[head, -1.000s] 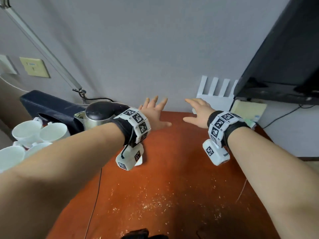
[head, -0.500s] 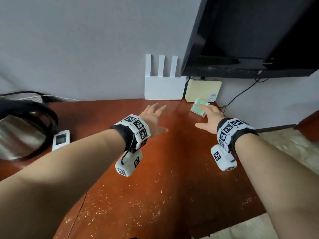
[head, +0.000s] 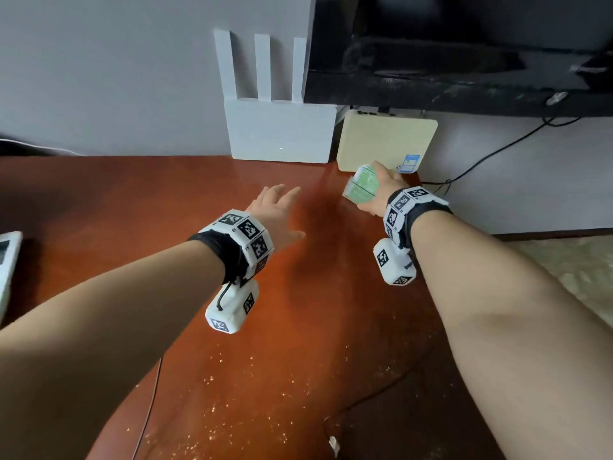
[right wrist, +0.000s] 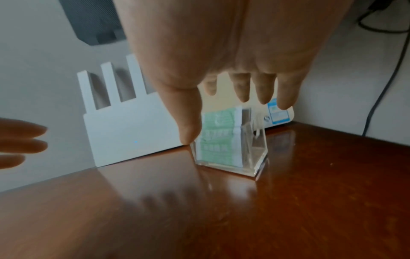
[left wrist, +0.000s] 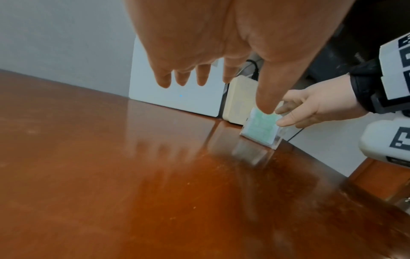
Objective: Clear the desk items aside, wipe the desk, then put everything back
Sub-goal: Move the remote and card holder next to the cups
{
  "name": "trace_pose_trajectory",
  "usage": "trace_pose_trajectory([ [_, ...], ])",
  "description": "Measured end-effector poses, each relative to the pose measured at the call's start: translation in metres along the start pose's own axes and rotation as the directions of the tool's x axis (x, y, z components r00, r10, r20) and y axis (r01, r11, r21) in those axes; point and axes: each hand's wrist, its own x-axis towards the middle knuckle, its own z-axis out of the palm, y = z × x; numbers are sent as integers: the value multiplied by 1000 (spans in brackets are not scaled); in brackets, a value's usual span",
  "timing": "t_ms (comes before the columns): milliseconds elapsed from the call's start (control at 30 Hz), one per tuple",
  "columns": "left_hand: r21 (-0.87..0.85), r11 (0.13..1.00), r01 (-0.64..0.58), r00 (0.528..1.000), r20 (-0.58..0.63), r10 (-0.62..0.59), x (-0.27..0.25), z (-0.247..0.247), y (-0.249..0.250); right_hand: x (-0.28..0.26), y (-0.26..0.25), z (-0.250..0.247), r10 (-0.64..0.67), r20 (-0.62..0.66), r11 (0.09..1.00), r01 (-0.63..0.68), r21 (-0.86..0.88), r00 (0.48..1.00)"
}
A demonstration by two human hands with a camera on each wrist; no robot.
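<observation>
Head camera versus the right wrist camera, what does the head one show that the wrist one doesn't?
Only the head view shows both marker-covered wristbands, the small white device at the desk's left edge, and the pale specks scattered over the near desk.

Only the right wrist view shows that the stand is clear acrylic, with an empty transparent side next to the green card, and the right thumb at its edge.

Both show the white router, the beige box, the green card stand, the right hand closing on it, and the brown desk.
</observation>
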Motion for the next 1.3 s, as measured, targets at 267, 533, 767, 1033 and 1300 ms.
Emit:
trace_pose_trajectory([
  [267,57,989,137,990,36,-139,12,6,-30,13,-19,15,-40,2,997,40,-66,999],
  [533,233,928,291,915,214,-341,-21,-2,-101,-36,-119,23,-433,48,898,436,-56,900],
  [767,326,914,239,938,166,-305,-68,4,-163,-67,-185,65,-491,84,867,496,-55,867],
  [1033,173,748,641,761,-13,-649,-129,-21,-253,-97,-247,113,-545,121,819,557,-134,830],
  [1300,2,660,751,660,-46,-750,-167,-19,-300,-116,-257,116,-483,175,835,511,-203,858],
])
